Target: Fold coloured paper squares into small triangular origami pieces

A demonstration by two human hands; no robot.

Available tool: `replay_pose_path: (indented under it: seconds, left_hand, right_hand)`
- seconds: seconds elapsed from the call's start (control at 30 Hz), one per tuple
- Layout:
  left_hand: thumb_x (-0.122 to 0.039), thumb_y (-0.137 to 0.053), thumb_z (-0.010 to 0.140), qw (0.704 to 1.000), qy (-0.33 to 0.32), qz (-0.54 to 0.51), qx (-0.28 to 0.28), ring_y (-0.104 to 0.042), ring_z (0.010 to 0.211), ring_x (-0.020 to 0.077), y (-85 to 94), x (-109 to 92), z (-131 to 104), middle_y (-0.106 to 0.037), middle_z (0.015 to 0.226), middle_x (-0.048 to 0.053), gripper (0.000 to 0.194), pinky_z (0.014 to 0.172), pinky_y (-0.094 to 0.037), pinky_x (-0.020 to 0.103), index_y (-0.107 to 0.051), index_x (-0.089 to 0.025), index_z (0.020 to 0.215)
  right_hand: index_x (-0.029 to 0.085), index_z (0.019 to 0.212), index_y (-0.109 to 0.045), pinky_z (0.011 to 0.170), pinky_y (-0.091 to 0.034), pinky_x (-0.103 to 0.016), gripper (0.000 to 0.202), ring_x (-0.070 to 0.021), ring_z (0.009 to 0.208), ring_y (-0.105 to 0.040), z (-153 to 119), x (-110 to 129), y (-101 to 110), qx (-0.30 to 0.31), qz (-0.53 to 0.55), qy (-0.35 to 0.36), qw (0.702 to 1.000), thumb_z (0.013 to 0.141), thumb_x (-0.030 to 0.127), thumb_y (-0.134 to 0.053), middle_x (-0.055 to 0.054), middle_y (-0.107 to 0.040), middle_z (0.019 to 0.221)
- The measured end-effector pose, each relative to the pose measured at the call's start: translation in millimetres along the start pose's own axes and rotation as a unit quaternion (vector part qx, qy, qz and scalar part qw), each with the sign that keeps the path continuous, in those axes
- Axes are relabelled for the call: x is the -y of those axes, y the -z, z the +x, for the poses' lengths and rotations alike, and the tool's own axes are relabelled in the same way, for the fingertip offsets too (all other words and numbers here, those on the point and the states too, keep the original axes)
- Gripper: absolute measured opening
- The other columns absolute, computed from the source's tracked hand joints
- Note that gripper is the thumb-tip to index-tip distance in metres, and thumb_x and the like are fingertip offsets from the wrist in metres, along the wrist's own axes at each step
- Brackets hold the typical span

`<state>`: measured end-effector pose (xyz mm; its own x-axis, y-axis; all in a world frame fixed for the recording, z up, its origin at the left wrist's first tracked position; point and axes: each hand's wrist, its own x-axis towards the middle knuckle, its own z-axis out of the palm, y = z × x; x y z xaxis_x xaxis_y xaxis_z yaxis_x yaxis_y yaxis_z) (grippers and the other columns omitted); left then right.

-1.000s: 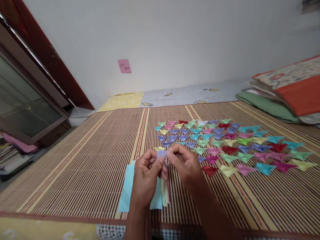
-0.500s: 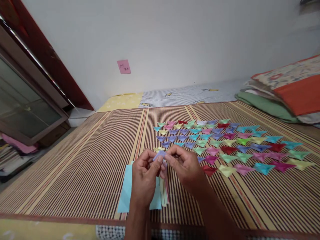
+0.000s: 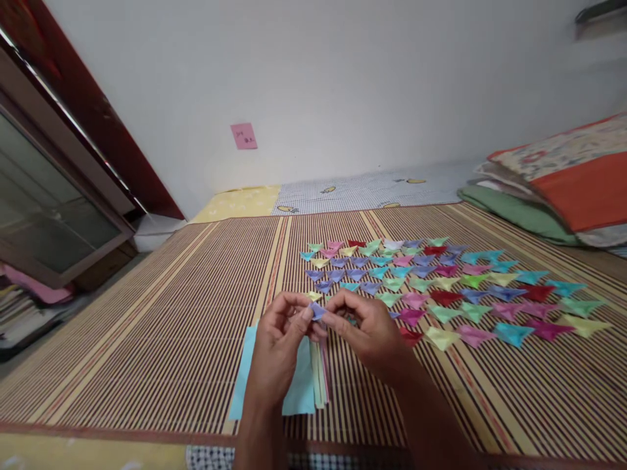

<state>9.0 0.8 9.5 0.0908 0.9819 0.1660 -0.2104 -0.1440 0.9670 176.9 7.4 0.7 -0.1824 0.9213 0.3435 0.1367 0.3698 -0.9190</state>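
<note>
A white wall stands past the striped mat. Folded cloths sit by the mat's far right corner. Folded papers in many colors lie in rows on the mat's right half. Blue paper lies near the mat's front edge. Over the mat, the left hand and right hand hold a tiny purple paper between them, each grip pinching it.

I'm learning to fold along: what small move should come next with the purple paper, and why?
Probably press the purple paper firmer along its folds: the left hand and right hand both pinch it, and it looks folded, with slanted edges, though single creases are too small to tell.
</note>
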Motion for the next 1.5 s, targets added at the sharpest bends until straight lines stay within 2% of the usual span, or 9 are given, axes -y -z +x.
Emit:
replay_pose_path:
  seconds: [0.1,0.27,0.5,0.8,0.9,1.03,1.2,1.5]
  left_hand:
    - [-0.028,-0.079,0.085,1.000,0.007,-0.018,0.000,-0.069,0.066,0.0118,-1.1,-0.9,0.1,-0.072,0.078,-0.001,0.020,0.067,-0.056,0.023,-0.064,-0.018,0.093]
    - [-0.030,-0.080,0.084,1.000,0.017,-0.004,-0.003,-0.068,0.062,0.0101,-2.0,-0.9,0.3,-0.070,0.074,-0.002,0.020,0.064,-0.054,0.020,-0.064,-0.018,0.088]
    - [-0.031,-0.078,0.085,1.000,0.019,0.012,0.014,-0.066,0.064,0.0116,-6.1,-3.3,-0.6,-0.070,0.072,0.000,0.019,0.065,-0.055,0.022,-0.067,-0.016,0.084]
    - [-0.032,-0.071,0.093,0.997,-0.022,0.068,0.012,-0.061,0.065,0.0106,-9.3,-1.1,-2.2,-0.066,0.071,-0.001,0.018,0.061,-0.048,0.020,-0.072,-0.017,0.082]
    - [-0.031,-0.068,0.095,0.996,-0.027,0.083,0.005,-0.061,0.061,0.0098,-9.5,1.5,-3.1,-0.065,0.069,-0.002,0.018,0.058,-0.045,0.019,-0.069,-0.018,0.082]
    - [-0.031,-0.067,0.096,0.993,-0.035,0.106,0.022,-0.059,0.061,0.0098,-11.6,1.9,-4.2,-0.061,0.068,-0.003,0.018,0.058,-0.043,0.020,-0.069,-0.019,0.084]
    - [-0.034,-0.066,0.096,0.990,-0.047,0.133,0.026,-0.058,0.060,0.0108,-15.7,0.2,-3.6,-0.060,0.068,-0.003,0.022,0.058,-0.043,0.021,-0.067,-0.018,0.080]
    - [-0.035,-0.065,0.097,0.995,-0.003,0.097,0.039,-0.061,0.057,0.0113,-17.1,6.5,-4.0,-0.065,0.062,-0.003,0.021,0.055,-0.042,0.020,-0.065,-0.020,0.083]
  right_hand:
    - [0.020,0.086,-0.068,0.067,-0.046,-0.030,0.012,-0.0159,0.072,-0.060,0.4,0.4,1.1,0.009,0.002,-0.008,1.000,0.093,0.028,-0.066,0.000,-0.067,0.077]
    - [0.020,0.091,-0.069,0.067,-0.048,-0.029,0.007,-0.0150,0.073,-0.061,0.4,-1.9,2.6,-0.018,0.015,-0.004,1.000,0.092,0.027,-0.067,0.001,-0.067,0.079]
    - [0.019,0.085,-0.067,0.062,-0.045,-0.027,0.009,-0.0135,0.067,-0.058,-0.8,0.1,2.0,-0.019,0.017,0.003,1.000,0.093,0.023,-0.065,0.003,-0.064,0.072]
    - [0.019,0.081,-0.065,0.065,-0.045,-0.027,0.013,-0.0135,0.068,-0.059,-0.9,6.9,12.2,-0.001,-0.031,0.034,0.999,0.094,0.019,-0.062,0.003,-0.064,0.072]
    - [0.020,0.082,-0.065,0.064,-0.045,-0.028,0.012,-0.0134,0.068,-0.058,-1.4,9.3,11.2,-0.020,-0.050,0.043,0.998,0.093,0.019,-0.062,0.003,-0.063,0.073]
    - [0.020,0.090,-0.070,0.073,-0.048,-0.031,0.007,-0.0161,0.080,-0.063,-0.4,11.8,6.9,-0.047,-0.062,0.073,0.994,0.093,0.019,-0.063,0.000,-0.068,0.084]
    - [0.020,0.082,-0.066,0.072,-0.046,-0.031,0.012,-0.0158,0.077,-0.061,0.6,12.2,3.4,-0.057,-0.070,0.089,0.992,0.093,0.017,-0.062,0.001,-0.063,0.079]
    - [0.021,0.076,-0.059,0.068,-0.043,-0.031,0.018,-0.0158,0.072,-0.057,-1.5,14.0,1.6,-0.075,-0.074,0.081,0.991,0.093,0.015,-0.059,0.002,-0.058,0.075]
